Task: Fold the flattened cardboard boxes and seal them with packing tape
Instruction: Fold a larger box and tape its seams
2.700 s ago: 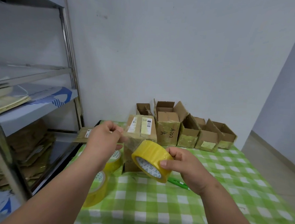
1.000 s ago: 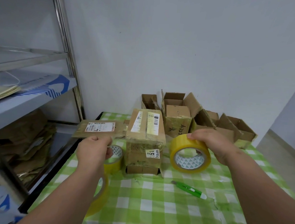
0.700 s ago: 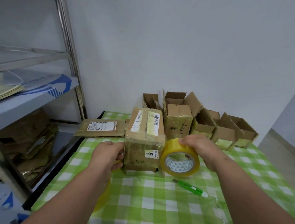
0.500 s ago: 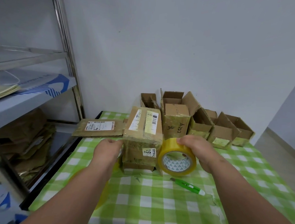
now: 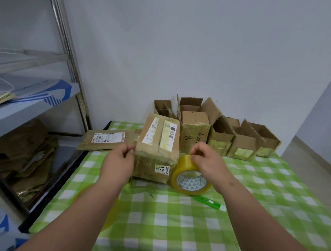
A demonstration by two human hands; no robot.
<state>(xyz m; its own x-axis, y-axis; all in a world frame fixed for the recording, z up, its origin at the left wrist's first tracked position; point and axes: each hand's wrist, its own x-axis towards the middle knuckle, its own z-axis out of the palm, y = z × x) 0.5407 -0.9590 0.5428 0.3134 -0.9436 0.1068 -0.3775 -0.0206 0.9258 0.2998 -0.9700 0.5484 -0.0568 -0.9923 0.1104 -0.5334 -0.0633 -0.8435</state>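
Presently, on the table:

- Sealed cardboard box (image 5: 157, 149): stands upright at the middle of the green checked tablecloth (image 5: 175, 220), taped over, with shipping labels on top and a "51" sticker on its near face.
- Left hand (image 5: 117, 165): against the box's left side at the top edge, thumb and fingertips pressed together in a pinch; what they pinch is too small to tell, perhaps a tape end.
- Right hand (image 5: 208, 161): on top of the tape roll, thumb and forefinger pinched together at the box's upper right corner; the pinched thing cannot be made out.
- Yellow packing tape roll (image 5: 191, 175): stands on edge, touching the box's right side, its patterned white core facing the camera.
- Second yellow tape roll (image 5: 107, 214): near the table's left edge, mostly hidden under the left forearm.
- Green utility knife (image 5: 209, 202): lies flat on the cloth, just in front of the tape roll.
- Flattened cardboard box (image 5: 107, 140): lies at the table's far left corner, label upward.
- Open cardboard boxes (image 5: 241, 142): a row along the wall behind the sealed box, flaps up.
- Metal shelving rack (image 5: 68, 64): left of the table, with flattened cardboard (image 5: 21, 157) piled on a lower shelf.
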